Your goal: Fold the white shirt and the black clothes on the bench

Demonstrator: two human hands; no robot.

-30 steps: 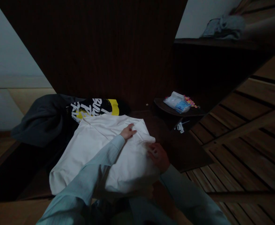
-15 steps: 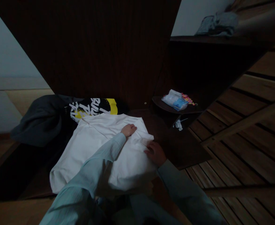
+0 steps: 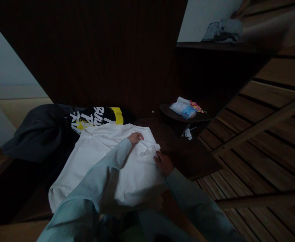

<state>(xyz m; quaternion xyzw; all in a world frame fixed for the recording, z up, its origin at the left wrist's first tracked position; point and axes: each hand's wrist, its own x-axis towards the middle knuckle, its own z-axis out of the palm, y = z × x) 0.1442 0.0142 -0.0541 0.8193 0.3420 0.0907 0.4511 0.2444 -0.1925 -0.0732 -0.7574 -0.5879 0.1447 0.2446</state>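
Observation:
A white shirt (image 3: 92, 151) lies spread over the dark wooden surface in front of me, its cloth bunched into creases near the right edge. My left hand (image 3: 136, 137) rests on its upper right part, fingers curled and pinching the fabric. At the right edge, my right hand (image 3: 164, 163) has thumb and fingers closed on the cloth; its fingertips are partly in shadow. Behind the shirt is a black cloth (image 3: 97, 117) with white lettering and yellow patches. A dark grey garment (image 3: 36, 131) is heaped to the left.
A small rounded shelf (image 3: 174, 114) at right holds a clear and blue plastic packet (image 3: 184, 107) and small colourful pieces (image 3: 198, 107). Below is a crumpled white scrap (image 3: 188, 134). Grey folded cloth (image 3: 223, 31) sits on the upper ledge. A slatted wooden structure (image 3: 253, 158) stands right.
The view has shifted slightly. My right hand has closed on the shirt's right edge, and the bunched cloth there has changed shape. My left hand stays at about the same spot on the fabric.

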